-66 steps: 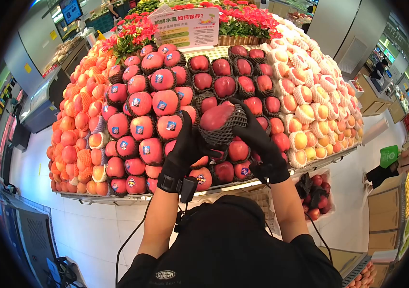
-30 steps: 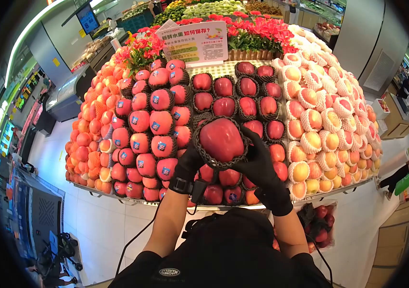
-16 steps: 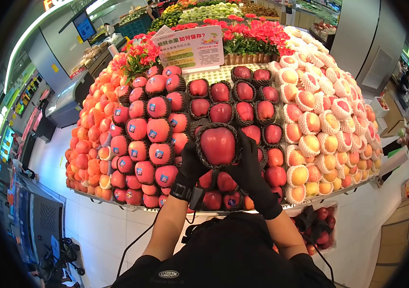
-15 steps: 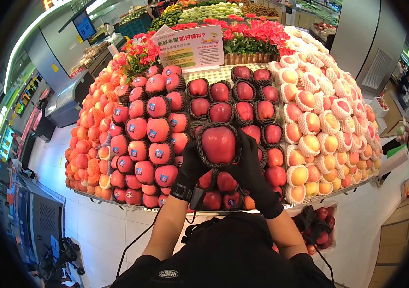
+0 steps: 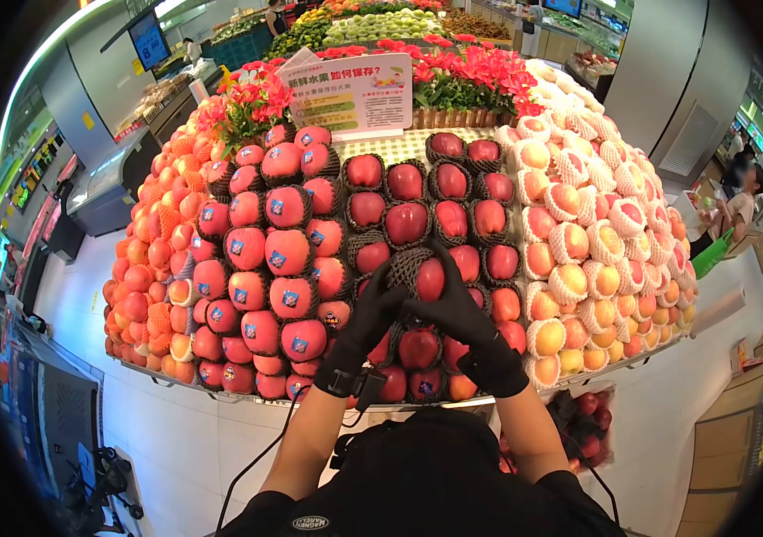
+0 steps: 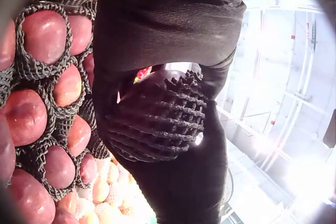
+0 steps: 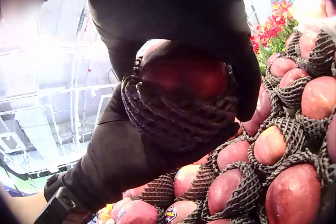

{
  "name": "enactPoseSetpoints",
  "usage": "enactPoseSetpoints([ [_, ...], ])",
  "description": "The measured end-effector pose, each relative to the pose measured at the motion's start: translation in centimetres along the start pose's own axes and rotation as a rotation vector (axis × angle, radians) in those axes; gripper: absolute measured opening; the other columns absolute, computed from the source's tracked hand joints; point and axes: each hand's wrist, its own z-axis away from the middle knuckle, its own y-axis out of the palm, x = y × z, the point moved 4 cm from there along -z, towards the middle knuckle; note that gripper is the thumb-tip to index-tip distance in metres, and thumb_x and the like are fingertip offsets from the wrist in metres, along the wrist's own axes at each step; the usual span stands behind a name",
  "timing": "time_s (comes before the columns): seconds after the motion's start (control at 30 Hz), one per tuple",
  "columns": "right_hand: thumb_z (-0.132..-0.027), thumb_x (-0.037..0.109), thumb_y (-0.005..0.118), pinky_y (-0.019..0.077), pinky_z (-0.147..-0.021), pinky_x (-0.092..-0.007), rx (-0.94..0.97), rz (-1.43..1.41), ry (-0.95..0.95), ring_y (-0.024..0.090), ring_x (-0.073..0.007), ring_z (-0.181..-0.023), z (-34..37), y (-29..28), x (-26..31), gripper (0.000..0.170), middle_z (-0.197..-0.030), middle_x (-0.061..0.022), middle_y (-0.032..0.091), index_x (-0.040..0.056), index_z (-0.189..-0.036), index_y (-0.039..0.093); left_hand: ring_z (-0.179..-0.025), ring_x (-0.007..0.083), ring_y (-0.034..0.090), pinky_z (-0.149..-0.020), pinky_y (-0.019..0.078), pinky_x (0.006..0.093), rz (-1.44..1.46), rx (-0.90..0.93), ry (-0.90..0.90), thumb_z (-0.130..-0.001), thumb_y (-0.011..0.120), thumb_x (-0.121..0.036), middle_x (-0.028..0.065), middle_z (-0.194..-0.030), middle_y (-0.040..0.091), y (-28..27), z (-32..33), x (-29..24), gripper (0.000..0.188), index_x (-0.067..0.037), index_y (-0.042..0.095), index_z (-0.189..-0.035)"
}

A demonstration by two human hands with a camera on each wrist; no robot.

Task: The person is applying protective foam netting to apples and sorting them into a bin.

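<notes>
A red apple (image 5: 430,279) in a black foam net sits between my two black-gloved hands, over the middle column of the display. My left hand (image 5: 372,315) holds it from the left and my right hand (image 5: 462,313) from the right, with fingers wrapped round its sides. In the head view the netting (image 5: 410,267) covers the left of the apple and red skin shows at right. The left wrist view shows mostly the netted side of this apple (image 6: 168,119). In the right wrist view its dark red skin (image 7: 184,77) shows above the net.
Dark red netted apples (image 5: 406,222) surround the hands. Stickered apples (image 5: 290,252) are stacked at left, and white-netted fruit (image 5: 569,242) at right. Behind stand a sign (image 5: 354,94) and red flowers (image 5: 480,76). A bag of apples (image 5: 583,425) lies low at right.
The held apple first tilted up to show its red face towards the head, then turned so its netted side faces up. It is now farther forward and lower, closer to the stacked apples.
</notes>
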Motion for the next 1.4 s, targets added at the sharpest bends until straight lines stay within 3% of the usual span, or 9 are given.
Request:
enactPoseSetpoints([
  [0.17, -0.069, 0.019, 0.083, 0.0329, -0.11, -0.0378, 0.094, 0.078, -0.056, 0.03, -0.026, -0.137, -1.0, 0.9, -0.5, 0.098, -0.148, -0.0175, 0.029, 0.004, -0.145, 0.024, -0.09, 0.0106, 0.055, -0.074, 0.0477, 0.0253, 0.103, -0.063, 0.0, -0.086, 0.055, -0.006, 0.004, -0.113, 0.054, 0.4, 0.9, -2.2, 0.061, -0.004, 0.032, -0.142],
  [0.27, -0.068, 0.021, 0.084, 0.0339, -0.109, -0.0378, 0.128, 0.089, -0.045, 0.034, -0.0262, -0.135, -1.9, 1.4, 0.0, 0.096, -0.145, -0.0172, 0.034, 0.0034, -0.144, 0.026, -0.104, 0.0148, 0.056, -0.082, 0.0503, 0.028, 0.105, -0.088, 0.012, -0.089, 0.06, -0.011, 0.0072, -0.124, 0.052, -1.0, 0.7, -1.3, 0.061, -0.005, 0.032, -0.143],
  [0.63, -0.071, 0.026, 0.079, 0.0492, -0.092, -0.0395, 0.036, 0.019, 0.172, 0.055, -0.0269, -0.114, -8.1, 0.9, 3.0, 0.077, -0.127, -0.0162, 0.052, 0.0066, -0.134, 0.039, -0.11, 0.0215, 0.054, -0.094, 0.0497, 0.0419, 0.214, -0.226, 0.047, -0.098, 0.048, -0.024, 0.0077, -0.127, 0.05, -6.0, 1.9, -0.3, 0.046, -0.009, 0.036, -0.139],
  [0.77, -0.071, 0.029, 0.078, 0.052, -0.086, -0.0357, -0.106, 0.298, 0.125, 0.059, -0.0244, -0.106, -14.3, -1.6, 1.3, 0.08, -0.122, -0.019, 0.054, 0.0015, -0.133, 0.037, -0.113, 0.0246, 0.052, -0.095, 0.049, 0.0466, 0.276, -0.215, 0.095, -0.099, 0.048, -0.028, 0.0105, -0.128, 0.049, -6.5, 2.8, 0.4, 0.048, -0.007, 0.034, -0.14],
  [0.87, -0.067, 0.042, 0.077, 0.0505, -0.085, -0.0402, -0.169, 0.356, 0.039, 0.063, -0.0344, -0.099, -20.4, -3.9, -1.6, 0.082, -0.111, -0.0259, 0.06, 0.002, -0.13, 0.041, -0.114, 0.0261, 0.052, -0.096, 0.0485, 0.048, 0.304, -0.203, 0.092, -0.099, 0.047, -0.032, 0.0132, -0.129, 0.048, -6.3, 3.1, 0.8, 0.05, -0.006, 0.034, -0.14],
  [1.1, -0.061, 0.046, 0.078, 0.0502, -0.088, -0.0437, -0.221, 0.788, -0.039, 0.061, -0.0418, -0.103, -31.3, -5.2, -1.3, 0.089, -0.11, -0.0297, 0.061, -0.002, -0.127, 0.044, -0.116, 0.0273, 0.052, -0.096, 0.0483, 0.0491, 0.312, -0.187, 0.12, -0.098, 0.047, -0.036, 0.0156, -0.129, 0.049, -7.1, 2.9, 1.1, 0.054, -0.004, 0.034, -0.139],
  [1.3, -0.058, 0.044, 0.08, 0.0487, -0.092, -0.0451, -0.187, 0.828, 0.154, 0.057, -0.0435, -0.109, -37.6, -3.8, -5.5, 0.091, -0.119, -0.0307, 0.055, 0.0009, -0.128, 0.042, -0.12, 0.0295, 0.051, -0.1, 0.0463, 0.0484, 0.259, -0.104, 0.101, -0.102, 0.04, -0.028, 0.0168, -0.128, 0.05, -7.1, 3.5, 1.6, 0.045, -0.003, 0.033, -0.138],
  [1.33, -0.058, 0.044, 0.08, 0.0485, -0.093, -0.0451, -0.188, 0.846, 0.144, 0.057, -0.0442, -0.109, -38.4, -3.4, -6.6, 0.091, -0.12, -0.031, 0.054, 0.0015, -0.129, 0.042, -0.12, 0.0278, 0.053, -0.101, 0.0441, 0.045, 0.182, -0.084, 0.129, -0.099, 0.042, -0.045, 0.0145, -0.131, 0.051, -7.1, 3.4, 1.6, 0.056, -0.004, 0.037, -0.138],
  [1.4, -0.061, 0.042, 0.078, 0.048, -0.093, -0.0462, -0.151, 0.845, 0.185, 0.057, -0.0457, -0.108, -39.0, -2.6, -7.3, 0.087, -0.121, -0.0328, 0.051, 0.0045, -0.13, 0.041, -0.119, 0.0279, 0.053, -0.101, 0.0441, 0.0447, 0.27, -0.117, 0.037, -0.099, 0.042, -0.045, 0.0143, -0.13, 0.051, -7.2, 3.4, 1.6, 0.056, -0.004, 0.038, -0.137],
])
